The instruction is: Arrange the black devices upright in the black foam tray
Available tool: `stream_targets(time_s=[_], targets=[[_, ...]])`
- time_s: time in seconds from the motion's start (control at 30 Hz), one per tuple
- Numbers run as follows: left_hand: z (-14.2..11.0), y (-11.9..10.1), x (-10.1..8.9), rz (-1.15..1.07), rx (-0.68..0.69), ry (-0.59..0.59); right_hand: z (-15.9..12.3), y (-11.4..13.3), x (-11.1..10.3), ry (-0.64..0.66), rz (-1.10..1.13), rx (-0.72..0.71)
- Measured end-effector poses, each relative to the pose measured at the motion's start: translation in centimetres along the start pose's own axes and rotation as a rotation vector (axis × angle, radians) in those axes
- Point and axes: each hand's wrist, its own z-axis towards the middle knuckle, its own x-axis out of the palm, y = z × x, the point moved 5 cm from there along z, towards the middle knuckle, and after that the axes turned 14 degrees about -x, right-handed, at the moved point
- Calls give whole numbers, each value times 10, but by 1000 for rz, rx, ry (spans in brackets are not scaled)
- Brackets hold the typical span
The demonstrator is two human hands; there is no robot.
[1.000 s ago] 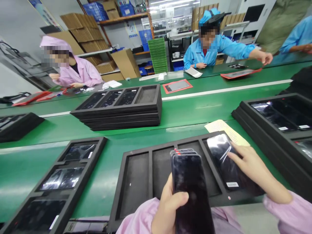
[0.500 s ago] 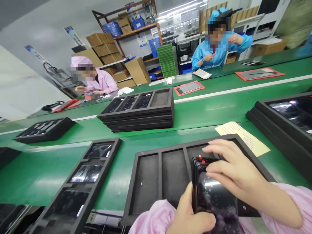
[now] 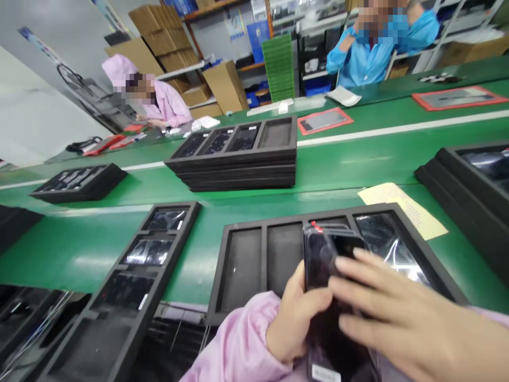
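I see left hand point(image 3: 296, 318) clenched round a stack of phones point(image 3: 330, 276), thumb on front | right hand point(image 3: 397, 318) lies open-fingered over the stack, grasping nothing | risk: glossy stack fans, top phone slips onto foam tray point(image 3: 242, 265) just beyond | filled slot point(image 3: 389, 246) right of grip.

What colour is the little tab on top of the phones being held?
Red. The tab sticks up from the stack of phones, seen in the head view.

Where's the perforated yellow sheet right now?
In the head view, the perforated yellow sheet lies flat on the green belt at right, just behind the near foam tray's right corner, beside the black tray stack.
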Motion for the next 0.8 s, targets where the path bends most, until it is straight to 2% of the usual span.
stream_targets(time_s=[0.07, 0.17, 0.27, 0.47, 0.57, 0.63, 0.7, 0.73, 0.8], targets=[[2, -1, 0, -49, 24, -30, -6, -11, 7, -46, -113, 42], [6, -1, -3, -102, 44, -86, -12, -30, 17, -178, -190, 244], [10, 2, -6, -162, 36, -101, -10, -42, 27, -244, -207, 412], [15, 5, -11, -263, -1, -145, -8, -50, 39, -294, -151, 498], [17, 6, -13, -297, -17, -162, -15, -56, 43, -321, -80, 551], [17, 5, -15, -303, -11, -166, -25, -60, 45, -397, 21, 639], [17, 5, -17, -285, 3, -179, -37, -64, 50, -521, 168, 805], [17, 4, -19, -272, 16, -184, -42, -64, 55, -532, 255, 899], [17, 3, -21, -250, 54, -177, -47, -63, 66, -453, 384, 1045]])
